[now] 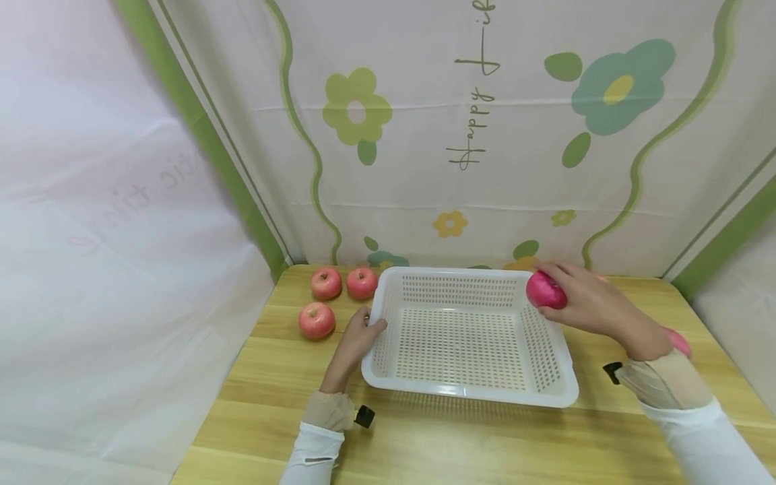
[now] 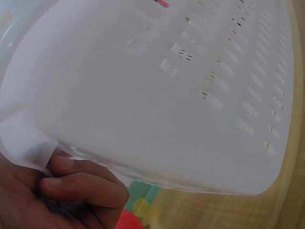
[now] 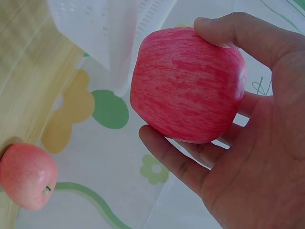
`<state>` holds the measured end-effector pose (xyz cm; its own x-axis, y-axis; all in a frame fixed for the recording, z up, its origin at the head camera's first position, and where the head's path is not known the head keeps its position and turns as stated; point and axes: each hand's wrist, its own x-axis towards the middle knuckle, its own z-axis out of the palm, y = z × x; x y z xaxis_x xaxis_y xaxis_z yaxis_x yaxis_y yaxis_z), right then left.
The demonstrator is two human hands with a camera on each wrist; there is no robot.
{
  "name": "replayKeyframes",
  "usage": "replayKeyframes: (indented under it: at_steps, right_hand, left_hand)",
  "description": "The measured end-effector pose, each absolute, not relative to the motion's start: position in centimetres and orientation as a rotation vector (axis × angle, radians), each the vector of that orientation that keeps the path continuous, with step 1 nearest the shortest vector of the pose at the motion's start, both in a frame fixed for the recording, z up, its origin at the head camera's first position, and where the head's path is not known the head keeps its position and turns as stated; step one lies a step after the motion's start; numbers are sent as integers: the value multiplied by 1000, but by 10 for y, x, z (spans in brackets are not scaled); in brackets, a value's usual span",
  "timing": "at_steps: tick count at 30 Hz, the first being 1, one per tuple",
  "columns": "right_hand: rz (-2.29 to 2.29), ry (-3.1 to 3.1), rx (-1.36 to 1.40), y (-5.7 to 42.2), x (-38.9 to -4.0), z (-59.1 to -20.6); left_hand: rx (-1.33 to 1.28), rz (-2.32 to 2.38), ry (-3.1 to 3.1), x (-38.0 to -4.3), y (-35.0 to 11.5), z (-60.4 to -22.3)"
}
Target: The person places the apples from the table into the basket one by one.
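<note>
A white perforated plastic basket [image 1: 467,390] is held at its left rim by my left hand [image 1: 353,342], thumb over the edge. From the left wrist view, the curled fingers [image 2: 88,188] show beneath the lip of the basket [image 2: 119,100]. My right hand [image 1: 591,304] grips a red apple [image 1: 543,291] over the basket's far right corner. In the right wrist view, thumb and fingers wrap around that apple [image 3: 188,86]. The basket's inside shows only its bare perforated floor, and it appears raised slightly off the table.
Three apples, one of them nearest the front [image 1: 316,320], sit left of the basket on the wooden table [image 1: 267,404]. Another apple [image 1: 677,342] shows partly behind my right wrist; one more apple [image 3: 29,176] lies near the back edge. Printed fabric [image 1: 412,182] hangs behind the table.
</note>
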<state>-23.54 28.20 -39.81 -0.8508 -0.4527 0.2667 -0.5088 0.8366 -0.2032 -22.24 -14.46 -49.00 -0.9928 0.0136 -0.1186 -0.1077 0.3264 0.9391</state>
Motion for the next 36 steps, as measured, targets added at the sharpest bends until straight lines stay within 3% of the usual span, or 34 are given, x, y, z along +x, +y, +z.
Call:
replayKeyframes:
  at_steps: [36]
  right_hand:
    - [445, -2831, 879, 241, -254, -405]
  left_hand:
    - [-69, 1773, 2453, -222, -147, -491]
